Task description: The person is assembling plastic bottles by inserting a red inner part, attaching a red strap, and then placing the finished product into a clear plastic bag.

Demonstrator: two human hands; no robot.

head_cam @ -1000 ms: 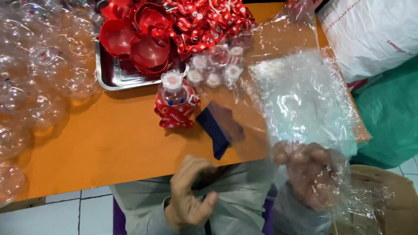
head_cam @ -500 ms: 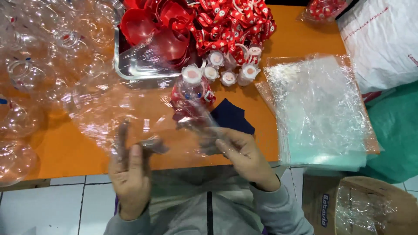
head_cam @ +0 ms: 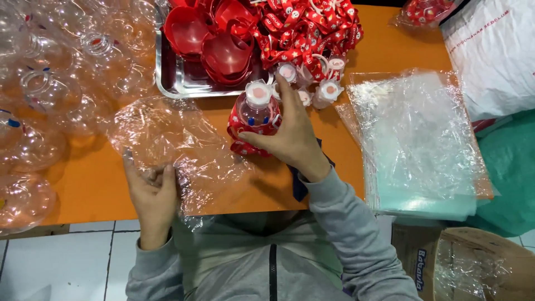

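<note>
Item: small clear bottle (head_cam: 255, 120) in red wrap, mid-table (head_cam: 100, 187), right hand (head_cam: 290, 136) clamped around it. Left hand (head_cam: 153, 195) pinches clear plastic bag (head_cam: 167, 139) at near edge. Stack of clear bags (head_cam: 415, 139) right edge; steel tray (head_cam: 184, 78) far edge; white tiled floor (head_cam: 61, 262).

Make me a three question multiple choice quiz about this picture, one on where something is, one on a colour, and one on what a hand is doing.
1. Where does the stack of clear plastic bags lie?
A. On the orange table, to the person's right
B. Inside the metal tray
C. On the floor tiles

2. What colour is the cap of the small bottle?
A. Blue
B. White with a pink centre
C. Black

3. What is the right hand doing?
A. Resting flat on the table
B. Hanging off the table edge
C. Gripping the small bottle with the red wrap

Answers: 1 A, the stack lies on the table's right side. 2 B, the cap is pale with a pink middle. 3 C, the fingers close round the bottle, while the left hand holds a clear bag.
</note>
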